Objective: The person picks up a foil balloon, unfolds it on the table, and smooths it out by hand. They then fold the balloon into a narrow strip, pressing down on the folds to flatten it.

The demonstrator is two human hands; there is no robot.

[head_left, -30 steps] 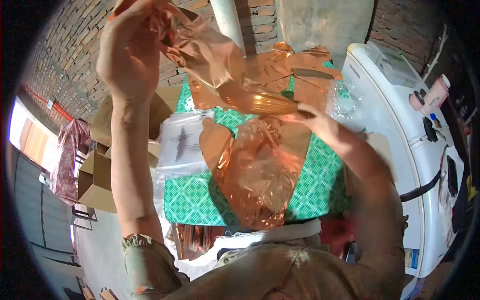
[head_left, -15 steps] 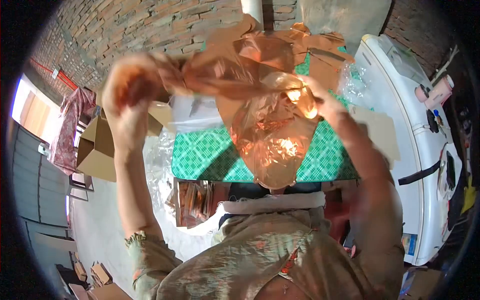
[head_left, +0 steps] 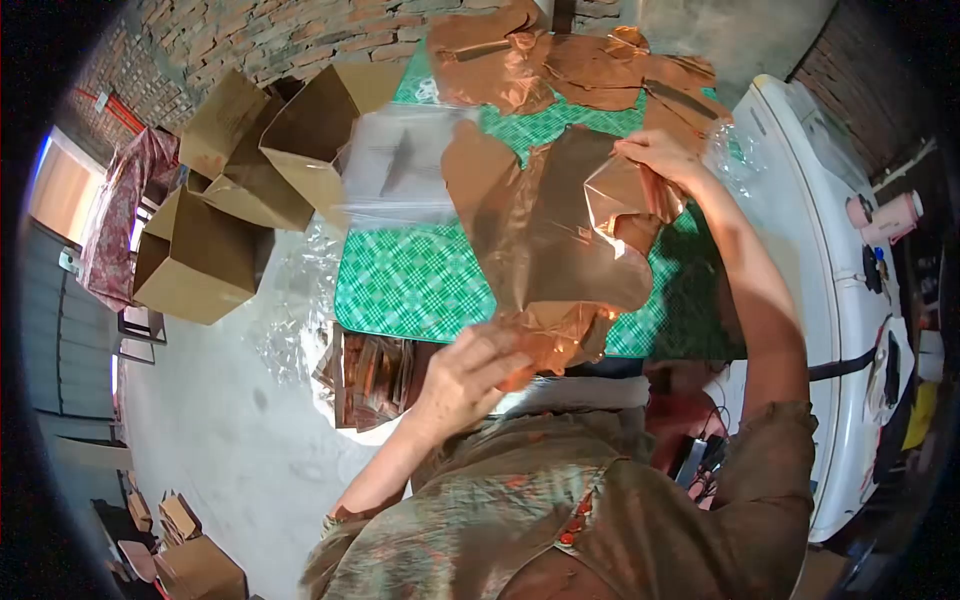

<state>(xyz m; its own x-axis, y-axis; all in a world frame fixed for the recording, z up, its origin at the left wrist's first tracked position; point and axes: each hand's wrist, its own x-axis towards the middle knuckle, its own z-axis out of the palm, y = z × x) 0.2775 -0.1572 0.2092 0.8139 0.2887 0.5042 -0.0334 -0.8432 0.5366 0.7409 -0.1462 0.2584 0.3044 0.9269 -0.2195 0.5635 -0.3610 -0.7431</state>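
Observation:
A flat, shiny copper-coloured foil balloon [head_left: 560,220] lies spread over the near part of the green checked tabletop [head_left: 410,290], its lower end bunched and hanging toward my body. My left hand [head_left: 465,380] is closed on that crumpled lower end, at the table's front edge. At the upper right, my right hand [head_left: 655,158] pinches the foil's edge between thumb and fingers, where a fold catches the light. Several similar flat foil pieces [head_left: 490,65] lie across the far side of the table. Left of the balloon is a clear plastic bag [head_left: 400,165].
Open cardboard boxes [head_left: 200,255] stand at the left. Clear plastic wrap [head_left: 300,290] hangs by the table's left side. A box of packed copper-coloured pieces [head_left: 375,380] sits below the front edge. On the right stands a white appliance [head_left: 800,200] with a pink cup [head_left: 890,220].
The foil has come down from being held up and stretched between both hands onto the table. My left hand has moved from upper left to the front edge; my right hand stays at the upper right.

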